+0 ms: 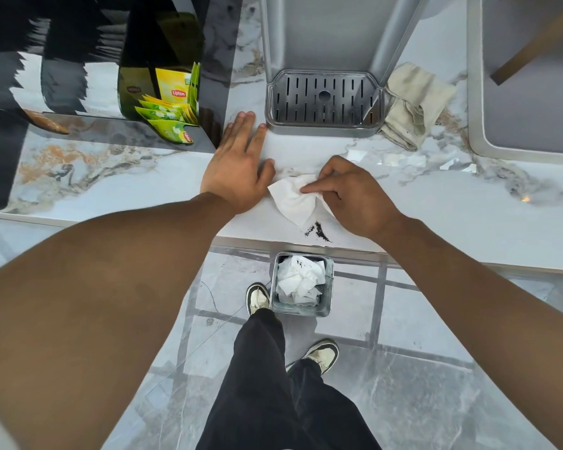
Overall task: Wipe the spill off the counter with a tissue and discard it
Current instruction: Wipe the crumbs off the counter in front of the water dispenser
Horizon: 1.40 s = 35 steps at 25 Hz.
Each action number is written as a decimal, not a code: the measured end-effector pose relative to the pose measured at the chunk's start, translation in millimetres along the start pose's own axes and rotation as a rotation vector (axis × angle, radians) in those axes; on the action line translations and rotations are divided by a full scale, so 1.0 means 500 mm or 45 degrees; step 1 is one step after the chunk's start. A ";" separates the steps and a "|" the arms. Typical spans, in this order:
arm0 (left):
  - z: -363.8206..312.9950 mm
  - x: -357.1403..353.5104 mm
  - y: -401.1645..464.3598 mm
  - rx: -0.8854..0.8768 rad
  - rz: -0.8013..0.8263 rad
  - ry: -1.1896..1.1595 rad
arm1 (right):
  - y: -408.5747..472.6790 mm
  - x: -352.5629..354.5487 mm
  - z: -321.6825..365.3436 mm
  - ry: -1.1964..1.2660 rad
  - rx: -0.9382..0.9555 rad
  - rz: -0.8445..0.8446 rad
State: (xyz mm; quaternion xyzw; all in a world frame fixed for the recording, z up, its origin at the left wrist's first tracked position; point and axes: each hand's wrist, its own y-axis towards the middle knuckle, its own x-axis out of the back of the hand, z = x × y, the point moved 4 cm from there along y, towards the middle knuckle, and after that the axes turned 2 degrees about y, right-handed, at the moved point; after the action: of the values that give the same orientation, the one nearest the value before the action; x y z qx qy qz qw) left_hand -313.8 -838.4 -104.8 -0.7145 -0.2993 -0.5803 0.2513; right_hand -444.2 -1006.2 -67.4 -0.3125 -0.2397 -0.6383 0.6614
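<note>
A white tissue (293,198) lies crumpled on the marble counter (436,216), pressed down under the fingers of my right hand (351,193). Dark loose grains, the spill (319,229), sit just below the tissue near the counter's front edge. My left hand (239,164) rests flat on the counter to the left of the tissue, fingers spread, holding nothing. On the floor below the counter edge stands a small square metal bin (329,280) with used white tissues in it.
A machine's metal drip tray (324,99) stands behind my hands, a beige cloth (413,102) to its right. A rack with yellow-green Lipton tea bags (169,108) is at the back left. A sink rim (475,125) lies at the right. My feet are next to the bin.
</note>
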 end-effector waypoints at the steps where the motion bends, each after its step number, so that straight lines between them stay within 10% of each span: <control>1: 0.000 -0.001 -0.001 0.003 -0.003 -0.004 | 0.002 -0.002 0.004 -0.004 0.029 0.026; 22: 0.004 -0.006 0.002 -0.007 -0.065 -0.027 | 0.002 -0.042 0.070 0.015 0.262 0.641; 30: 0.004 -0.008 0.003 0.015 -0.059 -0.021 | 0.003 -0.003 -0.008 0.132 -0.081 0.033; 35: 0.003 -0.005 0.003 -0.008 -0.052 -0.037 | -0.106 -0.038 0.017 0.199 0.029 0.090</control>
State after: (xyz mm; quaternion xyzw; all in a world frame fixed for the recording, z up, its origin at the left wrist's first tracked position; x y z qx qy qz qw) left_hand -312.1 -838.8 -107.5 -0.7173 -0.3156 -0.5760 0.2327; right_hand -497.4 -986.3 -69.6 -0.2623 -0.1835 -0.6343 0.7037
